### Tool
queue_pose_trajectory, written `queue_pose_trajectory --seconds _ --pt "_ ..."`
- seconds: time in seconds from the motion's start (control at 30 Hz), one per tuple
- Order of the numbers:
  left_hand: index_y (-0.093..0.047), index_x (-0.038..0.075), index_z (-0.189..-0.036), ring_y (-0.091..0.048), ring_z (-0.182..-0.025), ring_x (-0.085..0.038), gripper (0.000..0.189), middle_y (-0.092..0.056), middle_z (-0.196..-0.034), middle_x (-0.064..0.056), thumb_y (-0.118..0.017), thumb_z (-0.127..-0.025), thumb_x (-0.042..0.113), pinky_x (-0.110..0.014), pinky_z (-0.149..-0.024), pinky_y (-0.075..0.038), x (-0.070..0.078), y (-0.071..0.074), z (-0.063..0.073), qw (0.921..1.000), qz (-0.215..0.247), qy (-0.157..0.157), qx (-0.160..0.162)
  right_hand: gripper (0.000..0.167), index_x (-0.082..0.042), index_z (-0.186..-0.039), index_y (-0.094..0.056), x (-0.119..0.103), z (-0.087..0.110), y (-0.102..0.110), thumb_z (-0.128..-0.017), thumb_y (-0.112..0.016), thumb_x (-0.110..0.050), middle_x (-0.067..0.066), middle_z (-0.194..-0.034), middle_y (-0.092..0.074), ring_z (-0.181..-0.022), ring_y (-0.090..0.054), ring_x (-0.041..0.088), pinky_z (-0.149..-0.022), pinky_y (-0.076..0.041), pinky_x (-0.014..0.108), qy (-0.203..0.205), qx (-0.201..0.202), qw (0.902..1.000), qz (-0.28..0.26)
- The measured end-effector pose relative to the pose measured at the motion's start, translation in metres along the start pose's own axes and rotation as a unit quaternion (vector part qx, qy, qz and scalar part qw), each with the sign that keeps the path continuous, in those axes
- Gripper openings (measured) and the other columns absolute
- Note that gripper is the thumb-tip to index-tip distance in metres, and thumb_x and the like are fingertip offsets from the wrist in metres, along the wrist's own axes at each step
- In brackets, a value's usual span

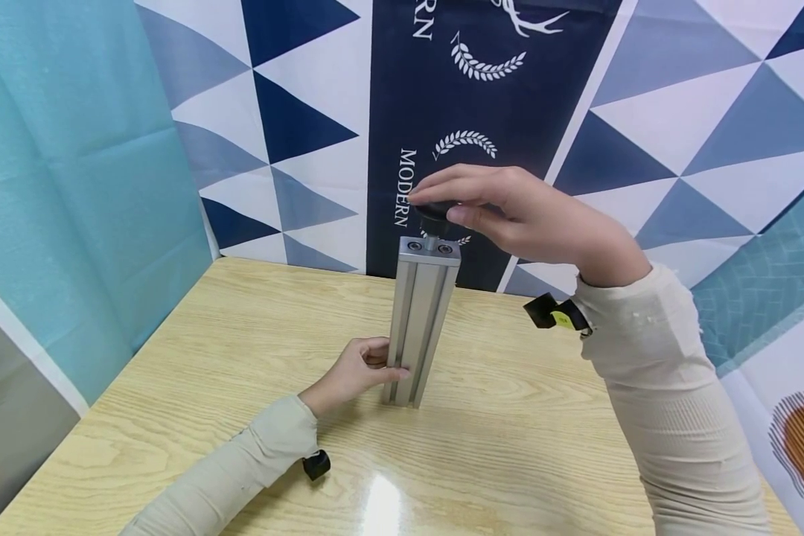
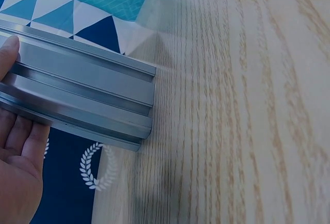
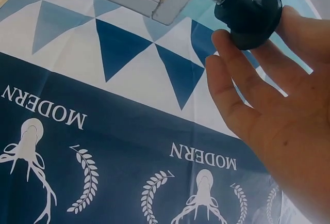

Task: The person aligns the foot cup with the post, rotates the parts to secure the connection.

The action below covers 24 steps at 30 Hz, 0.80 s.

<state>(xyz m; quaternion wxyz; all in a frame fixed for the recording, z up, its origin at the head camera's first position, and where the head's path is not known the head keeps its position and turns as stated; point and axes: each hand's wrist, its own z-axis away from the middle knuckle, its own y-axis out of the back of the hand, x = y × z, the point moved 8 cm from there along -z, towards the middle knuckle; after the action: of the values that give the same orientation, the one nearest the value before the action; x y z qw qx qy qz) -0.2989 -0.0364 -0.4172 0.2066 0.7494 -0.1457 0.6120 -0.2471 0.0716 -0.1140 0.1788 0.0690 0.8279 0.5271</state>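
Metal profile (image 1: pixel 420 313) fills left hand (image 1: pixel 358 372); right hand (image 1: pixel 519 208) loosely pinches knob (image 3: pixel 251 15).

Sleeves (image 1: pixel 670 402): we see both in wrinkled cream cloth
Right wrist camera (image 1: pixel 541 311): black, angular, with a yellow label (image 1: pixel 563 320)
Left wrist camera (image 1: pixel 317 465): black, boxy

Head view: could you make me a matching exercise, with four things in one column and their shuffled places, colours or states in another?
Things:
1. Post
2. Knob
3. Left hand
4. Table

Descriptions:
A. Black, above the upright metal's top end
B. Yellowish, with wood grain
C. Silvery, standing on end
D. Gripping metal near its lower end

Right pairs: 1-C, 2-A, 3-D, 4-B
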Motion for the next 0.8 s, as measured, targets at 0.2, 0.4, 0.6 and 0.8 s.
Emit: queue_pose_trajectory --seconds 0.2,0.4,0.6,0.8 --pt "-0.059 -0.002 -0.126 -0.066 -0.099 -0.019 0.047 -0.068 -0.111 -0.016 -0.075 -0.084 0.012 -0.03 -0.085 -0.055 -0.002 0.002 0.0 0.9999 -0.007 0.008 0.005 0.033 -0.004 -0.128 -0.06 0.007 0.0 -0.001 -0.097 -0.051 0.0 0.009 -0.131 -0.057 -0.115 -0.055 0.018 -0.089 -0.045 0.026 -0.036 0.019 0.9989 0.025" --pt "-0.061 -0.002 -0.123 -0.066 -0.097 -0.016 0.044 -0.069 -0.109 -0.016 -0.075 -0.084 0.011 -0.03 -0.084 -0.055 -0.001 0.002 0.0 0.9999 -0.012 0.004 0.005 0.03 -0.007 -0.126 -0.062 0.015 0.0 -0.001 -0.098 -0.057 -0.013 0.006 -0.125 -0.06 -0.11 -0.055 0.018 -0.089 -0.048 0.04 -0.097 0.042 0.9935 0.043" --pt "-0.062 -0.001 -0.121 -0.067 -0.095 -0.015 0.042 -0.07 -0.107 -0.014 -0.076 -0.083 0.013 -0.03 -0.083 -0.055 0.0 0.002 0.001 1.0 -0.008 0.001 0.003 0.027 -0.008 -0.119 -0.066 0.016 0.0 -0.002 -0.094 -0.064 -0.018 0.003 -0.114 -0.064 -0.106 -0.055 0.016 -0.084 -0.048 0.036 -0.133 0.088 0.9863 0.043" --pt "-0.061 0.0 -0.124 -0.067 -0.099 -0.017 0.045 -0.069 -0.11 -0.014 -0.076 -0.083 0.014 -0.03 -0.086 -0.055 -0.002 0.001 0.001 1.0 0.006 -0.001 -0.002 0.029 -0.007 -0.113 -0.065 0.018 0.002 -0.004 -0.091 -0.068 -0.026 0.003 -0.104 -0.061 -0.099 -0.052 0.015 -0.081 -0.046 0.033 -0.179 0.124 0.974 0.063"
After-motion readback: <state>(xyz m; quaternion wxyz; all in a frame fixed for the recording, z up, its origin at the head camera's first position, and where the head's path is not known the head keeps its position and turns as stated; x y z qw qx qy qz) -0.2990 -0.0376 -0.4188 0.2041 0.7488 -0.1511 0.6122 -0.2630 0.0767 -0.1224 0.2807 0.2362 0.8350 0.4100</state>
